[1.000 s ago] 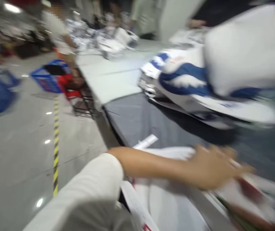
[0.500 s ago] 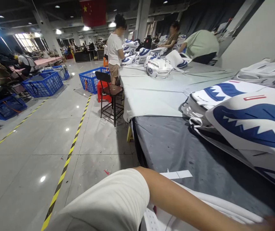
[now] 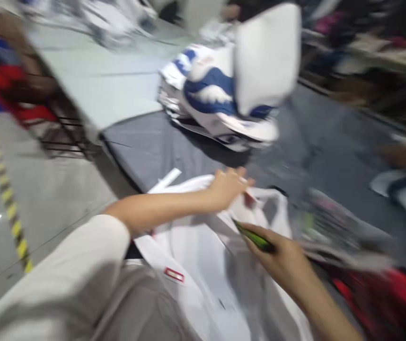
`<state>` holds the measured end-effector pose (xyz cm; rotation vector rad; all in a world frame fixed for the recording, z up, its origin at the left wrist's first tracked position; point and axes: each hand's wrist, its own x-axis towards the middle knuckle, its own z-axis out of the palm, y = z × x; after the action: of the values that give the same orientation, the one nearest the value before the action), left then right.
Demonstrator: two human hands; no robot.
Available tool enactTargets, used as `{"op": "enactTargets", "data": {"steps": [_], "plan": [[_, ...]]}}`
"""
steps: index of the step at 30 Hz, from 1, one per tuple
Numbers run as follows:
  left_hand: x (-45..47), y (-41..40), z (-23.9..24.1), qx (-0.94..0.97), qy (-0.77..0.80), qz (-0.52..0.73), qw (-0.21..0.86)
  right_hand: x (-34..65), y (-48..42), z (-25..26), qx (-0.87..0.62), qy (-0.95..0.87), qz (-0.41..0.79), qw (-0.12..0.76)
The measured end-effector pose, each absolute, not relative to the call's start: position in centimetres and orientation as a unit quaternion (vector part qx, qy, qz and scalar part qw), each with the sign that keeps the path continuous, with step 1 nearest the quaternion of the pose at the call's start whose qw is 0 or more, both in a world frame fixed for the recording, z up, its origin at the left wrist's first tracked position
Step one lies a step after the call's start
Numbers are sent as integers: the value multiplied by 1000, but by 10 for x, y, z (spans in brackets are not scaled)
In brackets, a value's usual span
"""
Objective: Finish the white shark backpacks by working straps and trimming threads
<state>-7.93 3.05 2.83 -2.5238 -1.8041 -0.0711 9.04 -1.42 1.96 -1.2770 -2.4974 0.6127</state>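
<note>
— Where is the white cloth (image 3: pixel 203 255)?
— On the near edge of the dark desk (image 3: pixel 316 137). Its long way runs from the person's lap out across the desk.
— Which hand is closer to it?
— Both touch it. The left hand (image 3: pixel 227 187) sits on the far edge with bent fingers, but it is too blurry to tell if it pinches the cloth. The right hand (image 3: pixel 281 258) is over the near right part, closed around a green tool (image 3: pixel 254 237) that points at the left hand.
— What else is there?
— A white strip (image 3: pixel 167 179) just left of the cloth, and a blue and white pile (image 3: pixel 220 94) farther back.
— What changed?
— Half a second ago the camera looked up the hall, the left arm stretched far right, and the right hand did not show
</note>
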Motion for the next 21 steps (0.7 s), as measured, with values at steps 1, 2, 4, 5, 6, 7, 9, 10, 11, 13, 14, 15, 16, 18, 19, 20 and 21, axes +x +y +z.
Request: {"op": "enactTargets", "data": {"steps": [1,2,4,5,6,7,9,10,11,13,14,15,16,18,19,20,21], "plan": [[-81,36,23,-826,-562,-39,3,106,-25,22,-483,-843,204,119],[-81,42,18,-835,-548,-54,-7,115,-32,24,-514,-827,202,107],[-80,49,8,-842,-536,-58,-11,120,-36,25,-546,-806,206,105],[-78,50,6,-843,-535,-54,-10,119,-35,25,-551,-801,206,111],[-78,49,6,-843,-535,-48,-9,117,-33,24,-552,-799,207,117],[-77,47,6,-843,-536,-42,-7,114,-31,23,-550,-799,209,121],[-76,44,8,-841,-539,-32,-6,109,-29,20,-542,-802,215,133],[-76,43,9,-840,-541,-27,-5,107,-29,18,-536,-803,217,144],[-75,43,10,-840,-543,-22,-4,105,-29,16,-529,-805,216,158],[-75,44,10,-838,-546,-13,-1,103,-30,12,-517,-813,198,178],[-75,45,10,-837,-547,-9,0,103,-30,11,-514,-819,186,175],[-74,46,9,-836,-548,-5,0,102,-30,11,-514,-824,175,163],[-74,46,9,-836,-548,-2,1,102,-30,12,-515,-827,168,150],[-74,46,9,-836,-548,1,2,102,-29,13,-516,-826,172,145],[-74,46,9,-837,-548,1,2,103,-29,14,-516,-824,177,152],[-74,45,9,-837,-548,-1,2,103,-29,14,-517,-821,181,160],[-74,45,9,-837,-547,-3,2,103,-28,14,-517,-820,183,162]]}}
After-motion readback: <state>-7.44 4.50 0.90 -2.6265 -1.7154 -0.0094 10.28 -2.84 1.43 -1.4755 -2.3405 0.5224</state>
